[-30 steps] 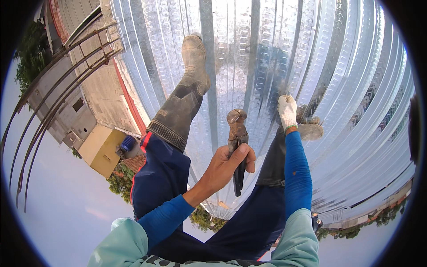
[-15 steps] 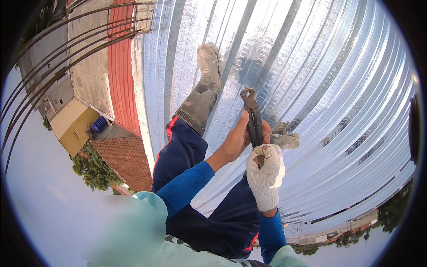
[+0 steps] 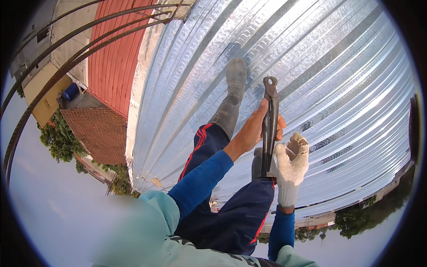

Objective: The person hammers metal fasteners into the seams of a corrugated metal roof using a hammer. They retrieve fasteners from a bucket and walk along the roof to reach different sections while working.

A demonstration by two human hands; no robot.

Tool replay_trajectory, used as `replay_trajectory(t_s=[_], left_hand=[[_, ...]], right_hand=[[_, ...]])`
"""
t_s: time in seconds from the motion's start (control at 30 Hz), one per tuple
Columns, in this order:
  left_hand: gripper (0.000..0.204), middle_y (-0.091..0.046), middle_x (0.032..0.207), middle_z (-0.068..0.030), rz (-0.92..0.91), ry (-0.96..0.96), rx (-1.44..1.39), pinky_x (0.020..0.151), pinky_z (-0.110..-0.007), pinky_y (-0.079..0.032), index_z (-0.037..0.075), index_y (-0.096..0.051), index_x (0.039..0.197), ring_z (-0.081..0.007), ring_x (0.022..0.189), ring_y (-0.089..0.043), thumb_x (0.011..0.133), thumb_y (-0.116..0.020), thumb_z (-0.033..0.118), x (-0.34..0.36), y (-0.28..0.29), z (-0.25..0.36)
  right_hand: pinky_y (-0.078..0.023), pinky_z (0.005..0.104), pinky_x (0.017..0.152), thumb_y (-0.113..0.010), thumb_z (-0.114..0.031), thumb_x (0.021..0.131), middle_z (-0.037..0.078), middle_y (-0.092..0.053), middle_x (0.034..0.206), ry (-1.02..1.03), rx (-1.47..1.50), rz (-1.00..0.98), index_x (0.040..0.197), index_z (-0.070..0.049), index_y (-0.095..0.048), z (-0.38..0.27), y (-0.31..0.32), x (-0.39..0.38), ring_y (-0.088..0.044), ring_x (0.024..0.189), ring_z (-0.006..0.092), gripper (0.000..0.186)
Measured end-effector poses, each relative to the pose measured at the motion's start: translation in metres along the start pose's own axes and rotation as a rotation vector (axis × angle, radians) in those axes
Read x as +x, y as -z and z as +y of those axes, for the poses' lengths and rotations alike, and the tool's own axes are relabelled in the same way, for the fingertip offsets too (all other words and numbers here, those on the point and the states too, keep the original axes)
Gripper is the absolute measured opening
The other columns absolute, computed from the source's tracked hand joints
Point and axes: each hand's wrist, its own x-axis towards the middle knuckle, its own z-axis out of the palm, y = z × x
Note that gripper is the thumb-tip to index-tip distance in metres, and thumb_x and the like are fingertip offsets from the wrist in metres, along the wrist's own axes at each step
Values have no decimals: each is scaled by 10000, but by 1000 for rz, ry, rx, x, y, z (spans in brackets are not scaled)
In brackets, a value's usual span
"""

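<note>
My bare left hand (image 3: pixel 251 130) is closed around a pair of dark end-cutting pincers (image 3: pixel 269 129). The jaws point up and away from me, and the two handles lie close together, running down toward my knee. Off to the right of the handles is my right hand (image 3: pixel 292 169), in a knitted white glove with bare fingertips showing. Its fingers are half curled with a gap between them and the thumb, and it is apart from the pincers. I make out nothing held in it. Beneath both hands are ribbed metal sheets (image 3: pixel 200 75).
My grey boot (image 3: pixel 235 84) stands on the sheets; the other is partly behind the handles. Bent rebar rods (image 3: pixel 66 64) arc across the upper left. Past the pale concrete edge (image 3: pixel 138 98) lie a red metal roof (image 3: pixel 113 53), a brick-coloured roof (image 3: pixel 93 135) and trees.
The right hand has let go of the handles and come away to the right. The left hand has carried the pincers up and right. My feet and the view have shifted.
</note>
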Motion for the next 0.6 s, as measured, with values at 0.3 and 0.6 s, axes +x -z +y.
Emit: replay_trajectory(t_s=[0.3, 0.6], left_hand=[[841, -557, 624, -64, 338, -266, 389, 670, -342, -438, -17, -680, 787, -173, 649, -538, 1075, -334, 695, -9, 24, 59], [697, -512, 623, -46, 334, -417, 386, 638, -339, -422, 3, -659, 774, -152, 643, -500, 1112, -415, 563, -13, -2, 143]], right_hand=[[-546, 253, 715, -623, -273, 1064, 69, -699, 1001, -339, 339, -680, 1232, 25, -653, -90, -34, 33, -643, 781, 104, 344], [-361, 213, 429, -739, -238, 919, 15, -639, 702, -326, 45, -790, 1059, 23, -656, -207, -24, 72, -482, 477, 46, 307]])
